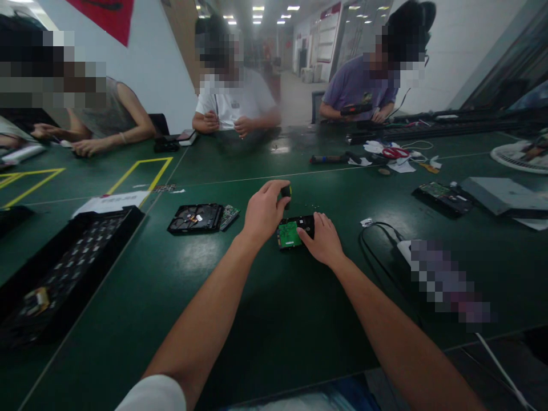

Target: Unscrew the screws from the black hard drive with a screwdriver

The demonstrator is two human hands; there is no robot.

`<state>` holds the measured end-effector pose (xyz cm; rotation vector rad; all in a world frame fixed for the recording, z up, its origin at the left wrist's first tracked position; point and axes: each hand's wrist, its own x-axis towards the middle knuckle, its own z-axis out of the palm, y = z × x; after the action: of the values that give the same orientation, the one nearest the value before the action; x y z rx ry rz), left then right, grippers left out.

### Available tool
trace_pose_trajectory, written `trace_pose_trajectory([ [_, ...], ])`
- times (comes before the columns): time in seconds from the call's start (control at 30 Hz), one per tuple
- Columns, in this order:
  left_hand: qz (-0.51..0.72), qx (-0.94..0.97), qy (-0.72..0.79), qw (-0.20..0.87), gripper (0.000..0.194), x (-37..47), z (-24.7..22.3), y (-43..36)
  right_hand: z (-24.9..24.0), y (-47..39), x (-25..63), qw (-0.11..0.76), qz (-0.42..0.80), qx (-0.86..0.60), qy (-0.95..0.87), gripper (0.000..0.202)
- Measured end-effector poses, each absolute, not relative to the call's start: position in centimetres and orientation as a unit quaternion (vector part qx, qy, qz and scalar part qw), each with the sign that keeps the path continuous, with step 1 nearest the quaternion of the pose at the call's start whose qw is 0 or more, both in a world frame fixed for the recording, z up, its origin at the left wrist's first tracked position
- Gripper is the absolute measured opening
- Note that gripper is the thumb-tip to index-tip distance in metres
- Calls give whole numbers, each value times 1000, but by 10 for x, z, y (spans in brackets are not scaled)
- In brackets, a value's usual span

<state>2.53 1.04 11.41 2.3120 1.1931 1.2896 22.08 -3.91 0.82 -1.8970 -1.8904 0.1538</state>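
A hard drive (pixel 290 235) with a green circuit board facing up lies on the green table in front of me. My right hand (pixel 324 240) is closed around its right side, the thumb on top by the board's edge. Just above the drive's upper left part, my left hand (pixel 266 212) grips a small dark tool (pixel 286 197) with a yellowish strip; its lower end is close to the drive, and contact cannot be made out. To the left lie an opened black drive casing (pixel 196 218) and a loose circuit board (pixel 229 217).
A long black tray (pixel 64 268) is at the left. At the right are another drive (pixel 443 198), a grey metal box (pixel 505 195), a white power strip (pixel 411 251) and a black cable (pixel 381 262). Several people work across the table.
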Motion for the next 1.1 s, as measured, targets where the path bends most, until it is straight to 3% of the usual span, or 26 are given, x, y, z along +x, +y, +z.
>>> trace_pose_trajectory([
  [0.37,491,749,410,172,31,30,112,8,7,-39,222,231,46,-685,-690,84],
  [0.53,470,777,395,136,22,29,116,7,8,-39,221,229,55,-687,-687,86],
  [0.83,430,800,397,135,28,24,120,7,6,-39,223,229,61,-689,-685,88],
  [1.1,491,773,370,157,27,29,109,12,6,-39,221,227,50,-685,-690,85],
])
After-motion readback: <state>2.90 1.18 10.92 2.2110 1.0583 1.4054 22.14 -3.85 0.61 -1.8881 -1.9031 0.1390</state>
